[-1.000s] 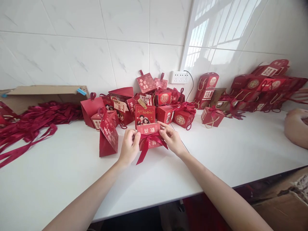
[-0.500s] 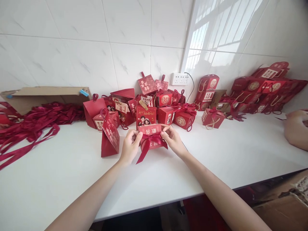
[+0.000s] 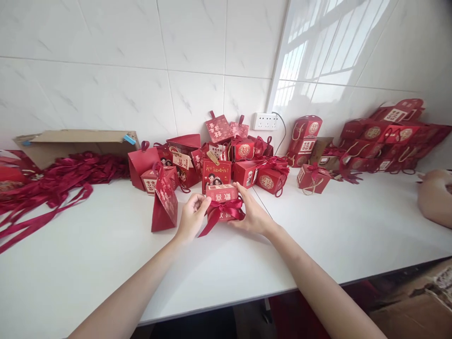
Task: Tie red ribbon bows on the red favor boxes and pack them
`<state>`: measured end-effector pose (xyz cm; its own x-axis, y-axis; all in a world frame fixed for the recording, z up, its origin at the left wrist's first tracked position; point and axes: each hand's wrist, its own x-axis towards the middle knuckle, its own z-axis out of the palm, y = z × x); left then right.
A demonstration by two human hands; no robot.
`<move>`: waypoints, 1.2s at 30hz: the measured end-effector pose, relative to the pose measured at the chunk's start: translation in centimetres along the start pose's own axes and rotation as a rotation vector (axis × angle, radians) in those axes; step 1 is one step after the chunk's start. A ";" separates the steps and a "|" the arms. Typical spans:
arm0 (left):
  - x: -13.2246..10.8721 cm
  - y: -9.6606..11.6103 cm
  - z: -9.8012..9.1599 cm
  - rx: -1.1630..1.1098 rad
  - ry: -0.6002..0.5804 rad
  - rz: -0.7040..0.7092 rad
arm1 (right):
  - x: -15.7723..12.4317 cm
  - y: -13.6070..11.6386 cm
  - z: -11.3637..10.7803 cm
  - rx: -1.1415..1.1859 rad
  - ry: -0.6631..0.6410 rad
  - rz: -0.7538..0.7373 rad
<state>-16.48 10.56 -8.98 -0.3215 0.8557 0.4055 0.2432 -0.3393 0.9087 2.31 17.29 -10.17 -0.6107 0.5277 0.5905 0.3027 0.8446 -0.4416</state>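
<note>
A small red gift box [image 3: 222, 197] with a red ribbon bow [image 3: 221, 209] stands on the white table [image 3: 88, 254] in front of me. My left hand [image 3: 189, 219] grips its left side with curled fingers. My right hand [image 3: 252, 212] wraps its right side, fingertips on the top edge. A ribbon tail hangs down toward me between my hands.
Several red gift boxes and bags [image 3: 219, 160] crowd the wall behind it; a tall red bag [image 3: 164, 207] stands just left. Loose red ribbons [image 3: 52, 183] and a cardboard box [image 3: 74, 143] lie far left. More boxes [image 3: 381, 136] are stacked right. Another person's arm [image 3: 434, 197] rests at the right edge.
My hands have closed in round the box sides and the bow now sits tight on the front; the box has shifted slightly away from me.
</note>
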 end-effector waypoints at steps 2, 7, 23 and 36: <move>0.0 0.0 0.0 -0.007 -0.011 -0.012 | -0.1 0.0 0.1 -0.035 -0.016 -0.006; 0.0 -0.1 0.0 -0.003 0.018 0.005 | -0.2 0.0 0.2 -0.050 0.019 -0.004; -2.4 2.8 0.1 0.421 0.137 1.137 | -0.4 -1.7 0.4 -0.095 0.274 -0.146; -2.7 2.7 -0.4 0.503 0.100 1.301 | -0.7 -1.7 0.4 -0.082 0.277 -0.205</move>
<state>-15.29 7.15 -7.58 0.3279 0.0009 0.9447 0.7053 -0.6656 -0.2441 1.87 15.44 -10.07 -0.4467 0.3410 0.8271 0.2590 0.9342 -0.2453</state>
